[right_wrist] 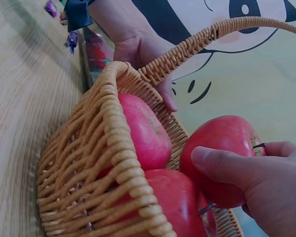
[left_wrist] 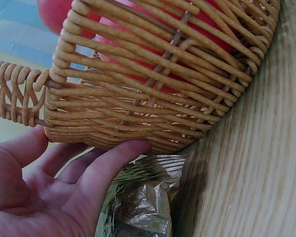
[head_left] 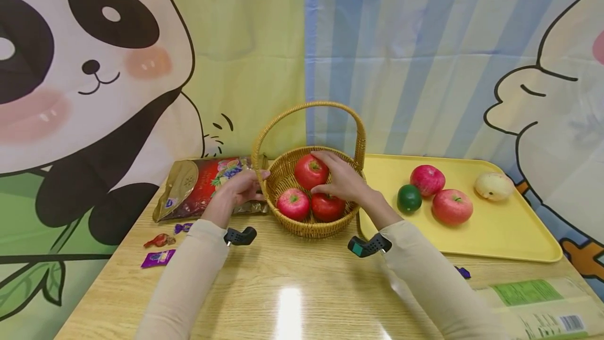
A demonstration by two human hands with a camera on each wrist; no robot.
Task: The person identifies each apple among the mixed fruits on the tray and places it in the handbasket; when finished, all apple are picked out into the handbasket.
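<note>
Centrally, the right hand (head_left: 344,180) pinches the top apple (head_left: 311,171), stem upward, thumb and fingers curled round it above two lower apples (head_left: 293,203) in the wicker basket (head_left: 283,172). Straight fingers of the left hand (head_left: 238,188) press the basket's left wall. Its handle arches overhead. A candy bag (head_left: 198,188) lies left, and a yellow tray (head_left: 509,235) right bears more fruit; the near surface (head_left: 292,287) is open.

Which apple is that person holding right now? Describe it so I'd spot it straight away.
Find the wicker basket in the middle of the table, left of the yellow tray. Three red apples sit inside. It is the rearmost one, topmost in the pile, with the right hand curled round it.
</note>
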